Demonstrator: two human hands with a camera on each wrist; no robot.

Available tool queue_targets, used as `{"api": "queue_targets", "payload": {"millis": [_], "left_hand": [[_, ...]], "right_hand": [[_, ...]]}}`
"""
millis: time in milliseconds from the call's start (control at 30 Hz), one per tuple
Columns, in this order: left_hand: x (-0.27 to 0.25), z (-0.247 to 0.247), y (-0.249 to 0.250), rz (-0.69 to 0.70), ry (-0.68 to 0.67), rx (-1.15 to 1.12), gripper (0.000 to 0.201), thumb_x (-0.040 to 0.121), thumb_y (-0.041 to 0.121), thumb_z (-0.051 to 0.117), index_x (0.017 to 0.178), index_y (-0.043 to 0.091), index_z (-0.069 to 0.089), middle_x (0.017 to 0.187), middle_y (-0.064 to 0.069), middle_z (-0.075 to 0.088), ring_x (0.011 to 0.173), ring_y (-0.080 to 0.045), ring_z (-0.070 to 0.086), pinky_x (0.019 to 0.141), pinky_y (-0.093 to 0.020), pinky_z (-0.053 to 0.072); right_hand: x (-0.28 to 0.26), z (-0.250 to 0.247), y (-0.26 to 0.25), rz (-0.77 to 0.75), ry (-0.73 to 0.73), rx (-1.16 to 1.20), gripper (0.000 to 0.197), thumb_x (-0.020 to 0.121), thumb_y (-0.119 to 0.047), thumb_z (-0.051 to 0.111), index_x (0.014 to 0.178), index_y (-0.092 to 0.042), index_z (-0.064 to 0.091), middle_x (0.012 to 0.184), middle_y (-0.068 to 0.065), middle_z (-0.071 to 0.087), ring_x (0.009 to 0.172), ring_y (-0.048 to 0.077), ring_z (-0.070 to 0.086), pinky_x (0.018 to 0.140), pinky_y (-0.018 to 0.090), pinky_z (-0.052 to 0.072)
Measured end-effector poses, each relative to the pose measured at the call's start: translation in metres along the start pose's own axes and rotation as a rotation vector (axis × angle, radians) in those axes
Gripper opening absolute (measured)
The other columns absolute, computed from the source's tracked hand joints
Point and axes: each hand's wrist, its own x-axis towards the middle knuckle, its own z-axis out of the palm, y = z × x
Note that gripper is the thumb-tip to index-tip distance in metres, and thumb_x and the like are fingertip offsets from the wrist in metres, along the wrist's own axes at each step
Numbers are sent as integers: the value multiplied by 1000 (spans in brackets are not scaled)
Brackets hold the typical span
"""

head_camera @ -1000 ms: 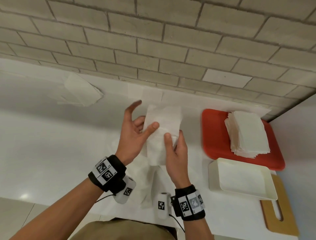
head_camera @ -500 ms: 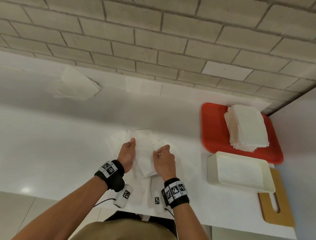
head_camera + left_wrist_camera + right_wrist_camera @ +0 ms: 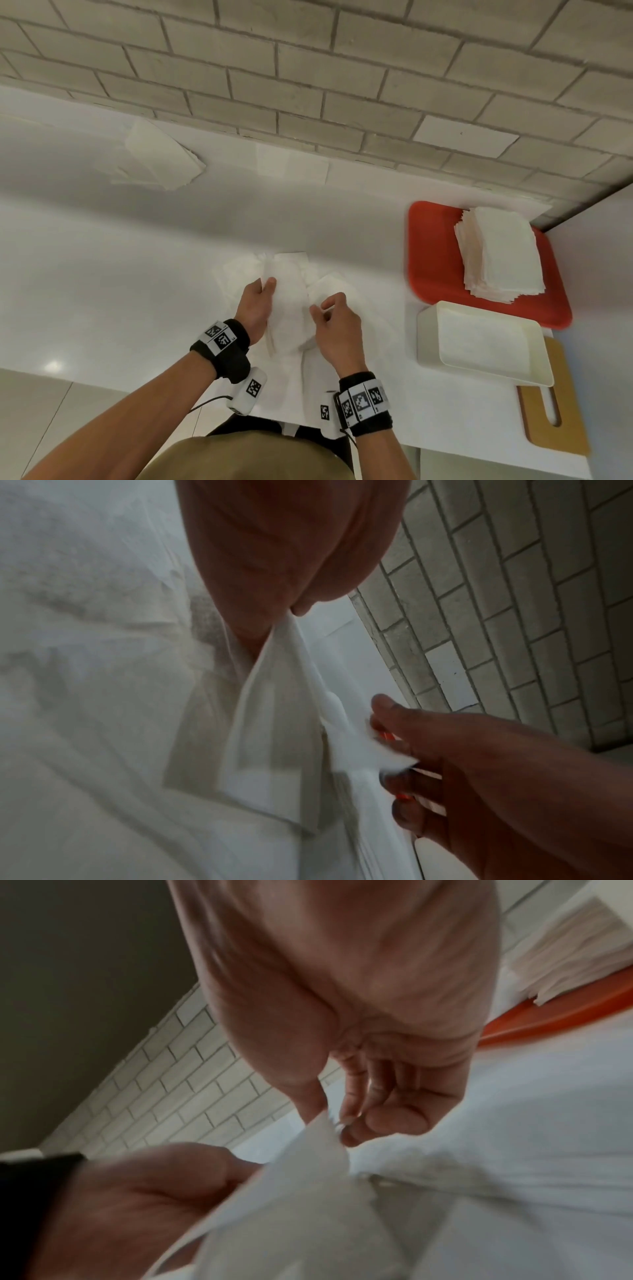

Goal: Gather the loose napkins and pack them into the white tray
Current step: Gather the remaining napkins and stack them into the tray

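A small bundle of white napkins (image 3: 287,308) stands on edge between both hands near the counter's front, over several loose napkins (image 3: 236,274) spread flat. My left hand (image 3: 269,284) pinches the bundle's left side between thumb and fingers (image 3: 301,610). My right hand (image 3: 325,305) pinches its right edge, thumb (image 3: 387,704) on top and fingers curled below (image 3: 346,1123). The white tray (image 3: 424,339) sits to the right of the hands, apart from them. More loose napkins lie far left (image 3: 161,161) and by the wall (image 3: 291,164).
A red tray (image 3: 431,253) behind the white tray carries a tall stack of napkins (image 3: 500,253). A wooden cutting board (image 3: 555,421) pokes out under the white tray's near right corner. A brick wall (image 3: 308,68) bounds the counter's back.
Both hands came down and toward me with the napkins, from held up in the air to low over the loose pile. The left hand went from spread fingers to a pinch.
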Motion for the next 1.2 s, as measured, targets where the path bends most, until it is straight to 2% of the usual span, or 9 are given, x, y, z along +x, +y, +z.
{"api": "queue_targets", "payload": {"millis": [67, 167, 233, 400, 567, 700, 833, 1000, 1200], "left_hand": [[2, -1, -1, 5, 25, 20, 35, 115, 28, 46, 117, 2, 69, 118, -23, 76, 111, -41, 74, 98, -54, 60], [3, -6, -1, -4, 30, 10, 38, 115, 32, 46, 119, 2, 69, 117, -20, 77, 109, -37, 75, 99, -54, 60], [2, -7, 0, -5, 22, -13, 38, 114, 34, 48, 119, 4, 69, 115, -17, 79, 106, -34, 76, 97, -51, 61], [-2, -8, -2, 18, -30, -22, 28, 112, 29, 54, 123, 8, 69, 115, -17, 79, 107, -37, 76, 95, -55, 62], [-1, -10, -1, 17, -10, -25, 26, 112, 26, 54, 126, 9, 68, 116, -16, 78, 109, -38, 75, 96, -56, 61], [1, -10, -1, 4, 1, -20, 25, 113, 27, 53, 125, 11, 68, 115, -15, 79, 109, -38, 75, 96, -55, 61], [-3, -9, 2, 10, -5, -25, 25, 113, 28, 52, 125, 13, 68, 115, -13, 79, 111, -38, 74, 96, -55, 61], [-8, -8, 6, 3, -57, -37, 33, 114, 33, 48, 127, 10, 69, 122, -13, 77, 121, -40, 70, 106, -54, 56], [-20, -1, 23, -83, -157, -119, 47, 115, 45, 41, 138, 14, 67, 131, -12, 75, 121, -32, 72, 107, -49, 55]], "right_hand": [[11, -3, 13, -41, 139, -138, 26, 105, -36, 64, 120, -19, 53, 120, 5, 60, 112, 30, 60, 88, 41, 49], [32, -15, 35, 28, 138, -368, 79, 94, -55, 74, 153, -18, 37, 155, 11, 39, 143, 37, 38, 114, 53, 41], [48, -23, 43, 65, 57, -408, 93, 85, -69, 77, 154, -20, 37, 151, 8, 45, 140, 35, 37, 115, 50, 35], [67, -38, 48, 5, -36, -262, 59, 85, -59, 83, 122, -16, 66, 126, 2, 50, 124, 28, 41, 102, 38, 41], [55, -39, 45, -66, -56, 79, 29, 94, -32, 82, 90, -33, 54, 100, -11, 65, 93, 15, 60, 77, 27, 43], [42, -36, 44, -48, -82, 144, 41, 84, -41, 90, 112, -43, 60, 112, -7, 69, 102, 11, 66, 86, 32, 54], [26, -47, 35, -30, -152, 274, 78, 81, -18, 93, 135, -57, 52, 117, -22, 71, 104, 0, 69, 81, 17, 56], [4, -81, -8, -208, -141, 315, 57, 93, -25, 85, 139, -47, 59, 128, -21, 70, 120, 5, 67, 101, 31, 56], [5, -83, -62, -300, -20, 526, 46, 97, -19, 81, 137, -33, 62, 126, -14, 73, 118, 8, 70, 100, 30, 58]]}}
